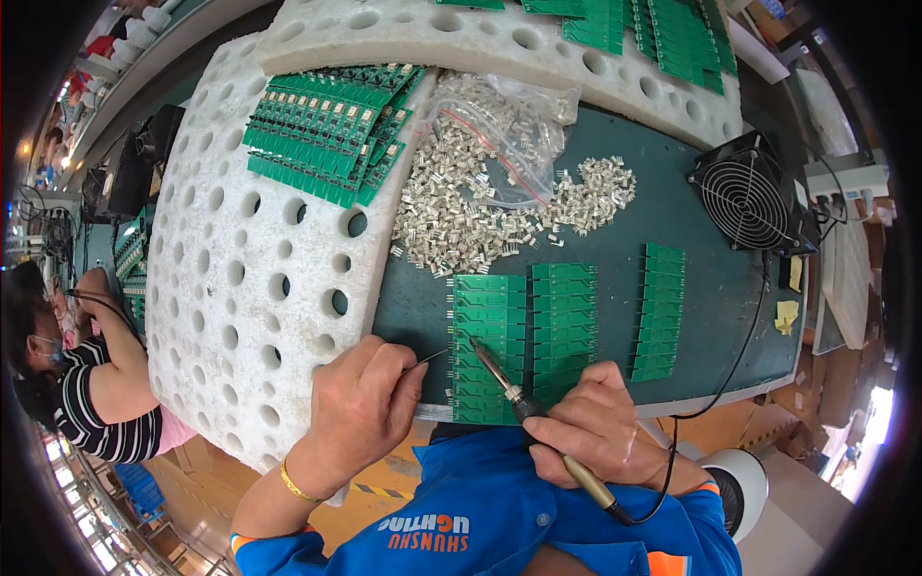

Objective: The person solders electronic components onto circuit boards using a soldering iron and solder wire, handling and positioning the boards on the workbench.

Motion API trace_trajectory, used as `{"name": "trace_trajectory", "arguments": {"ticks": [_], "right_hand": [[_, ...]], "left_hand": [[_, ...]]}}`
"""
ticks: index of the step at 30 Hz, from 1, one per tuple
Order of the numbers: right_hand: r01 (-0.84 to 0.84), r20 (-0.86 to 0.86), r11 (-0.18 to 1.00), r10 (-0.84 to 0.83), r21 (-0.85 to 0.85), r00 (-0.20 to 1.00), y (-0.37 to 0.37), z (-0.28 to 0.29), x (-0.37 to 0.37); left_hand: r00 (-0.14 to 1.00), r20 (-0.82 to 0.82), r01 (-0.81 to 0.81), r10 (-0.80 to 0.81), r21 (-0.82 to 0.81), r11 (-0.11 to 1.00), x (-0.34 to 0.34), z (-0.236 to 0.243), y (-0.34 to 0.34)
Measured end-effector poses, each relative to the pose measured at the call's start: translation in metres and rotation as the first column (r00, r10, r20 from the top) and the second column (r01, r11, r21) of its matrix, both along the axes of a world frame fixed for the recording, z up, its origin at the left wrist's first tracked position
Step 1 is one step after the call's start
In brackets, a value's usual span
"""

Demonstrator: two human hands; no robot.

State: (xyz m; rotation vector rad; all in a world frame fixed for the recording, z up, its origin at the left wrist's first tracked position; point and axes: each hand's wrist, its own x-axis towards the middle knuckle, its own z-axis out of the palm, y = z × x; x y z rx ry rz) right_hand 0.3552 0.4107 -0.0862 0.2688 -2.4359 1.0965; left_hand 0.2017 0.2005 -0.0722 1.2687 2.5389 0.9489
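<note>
My right hand [597, 430] is closed round the handle of a soldering iron [526, 411], whose tip rests at or just over the left part of a green circuit board panel [490, 305]. Pinched between the thumb and fingers of my left hand [365, 396] is a thin solder wire [434, 356]; its end reaches the panel's left edge, near the pins there. To the right lie a second green panel [565, 322] and a narrower third one [661, 307]. Whether the iron tip touches the board is too small to tell.
Small white connectors [447, 216] lie heaped beyond the panels, partly under a clear plastic bag [514, 144]. A white foam board [216, 278] with holes carries stacked circuit boards [327, 130]. At the right stands a black fan [744, 197]; the iron's cord [735, 374] runs near it. A co-worker [106, 374] sits left.
</note>
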Motion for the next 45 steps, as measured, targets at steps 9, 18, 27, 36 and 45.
{"name": "trace_trajectory", "arguments": {"ticks": [9,18,27,36,45], "right_hand": [[0.008,-0.01,0.999,-0.009,-0.031,1.0,-0.002,-0.002,0.002],[0.001,0.004,1.0,0.0,-0.017,1.0,-0.004,-0.002,0.001],[-0.003,-0.009,1.0,0.003,-0.016,1.0,-0.008,-0.005,0.001],[-0.011,0.012,1.0,0.011,0.01,1.0,-0.01,-0.005,0.001],[-0.007,0.009,1.0,0.007,0.028,1.0,-0.012,-0.002,0.001]], "left_hand": [[1.0,-0.022,-0.005,0.006,0.037,0.999,0.005,-0.003,0.001],[1.0,-0.022,-0.006,0.007,0.051,0.999,0.003,-0.006,0.003],[0.999,-0.013,0.034,-0.034,0.032,0.999,0.003,-0.008,0.003],[0.998,-0.052,0.047,-0.046,0.026,0.999,0.004,-0.007,0.005],[0.998,-0.054,0.031,-0.029,0.036,0.999,0.008,-0.01,0.007]]}}
